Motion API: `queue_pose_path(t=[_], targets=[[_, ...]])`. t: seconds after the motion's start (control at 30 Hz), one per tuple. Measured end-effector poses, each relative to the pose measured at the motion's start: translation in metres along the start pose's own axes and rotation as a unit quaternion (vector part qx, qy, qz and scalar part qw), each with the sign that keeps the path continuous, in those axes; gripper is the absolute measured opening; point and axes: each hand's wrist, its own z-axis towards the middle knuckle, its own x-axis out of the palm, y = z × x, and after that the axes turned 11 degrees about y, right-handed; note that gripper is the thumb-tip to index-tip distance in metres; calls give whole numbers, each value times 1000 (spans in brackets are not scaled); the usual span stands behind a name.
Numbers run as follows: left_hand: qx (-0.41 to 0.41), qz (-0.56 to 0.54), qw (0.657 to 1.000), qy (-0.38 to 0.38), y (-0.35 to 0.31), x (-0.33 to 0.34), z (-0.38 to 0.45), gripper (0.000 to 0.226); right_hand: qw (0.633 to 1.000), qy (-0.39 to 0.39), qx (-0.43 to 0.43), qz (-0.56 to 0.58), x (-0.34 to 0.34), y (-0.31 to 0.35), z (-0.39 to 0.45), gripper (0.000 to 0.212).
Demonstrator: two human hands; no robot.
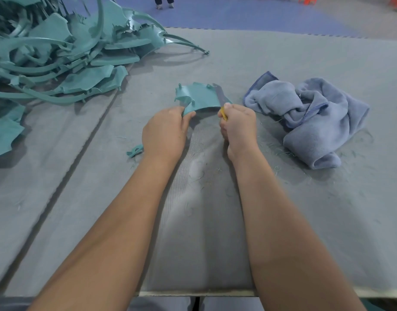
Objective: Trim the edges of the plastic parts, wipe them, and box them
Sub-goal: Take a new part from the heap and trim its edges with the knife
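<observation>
A teal plastic part (199, 97), curved and with small pegs on it, is held just above the grey table. My left hand (166, 131) pinches its near left corner. My right hand (238, 124) grips a knife with a yellow handle (223, 114); its grey blade (220, 95) lies along the part's right edge. A crumpled blue cloth (309, 115) lies to the right of my right hand.
A big heap of teal plastic parts and strips (58, 52) fills the table's far left. A small teal offcut (134, 151) lies left of my left wrist. Thin shavings are scattered on the grey mat (215, 221). The table's near edge runs below my forearms.
</observation>
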Motion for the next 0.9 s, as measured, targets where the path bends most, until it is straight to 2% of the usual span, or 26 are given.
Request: queue_pose_path(t=[0.03,0.1,0.2,0.27,0.4,0.5,0.67,0.8,0.83,0.9], targets=[[-3,-2,1000,-1,0,0,0,42,1000,-14,0,5,-1,-1,2,41],[-6,-2,1000,2,-1,-1,0,42,998,-13,-14,-56,4,-6,3,41],[-2,5,1000,11,-1,-1,0,41,987,41,-33,-154,14,-10,0,43],[-1,8,1000,12,-1,-1,1,40,988,49,-27,-142,12,-9,0,44],[-2,9,1000,9,-1,-2,1,41,991,13,-37,-125,9,-9,2,35],[-3,18,1000,12,-1,-3,1,41,983,56,-44,-170,14,-9,-2,41],[-8,15,1000,6,-2,-3,1,42,989,24,-48,-135,11,-10,0,35],[-3,21,1000,2,1,-1,2,40,982,93,-51,-157,11,-8,-6,42],[-1,25,1000,-1,1,0,3,41,986,97,-49,-129,11,-5,-7,40],[2,24,1000,-10,2,1,2,42,997,58,-40,-14,9,1,-8,35]])
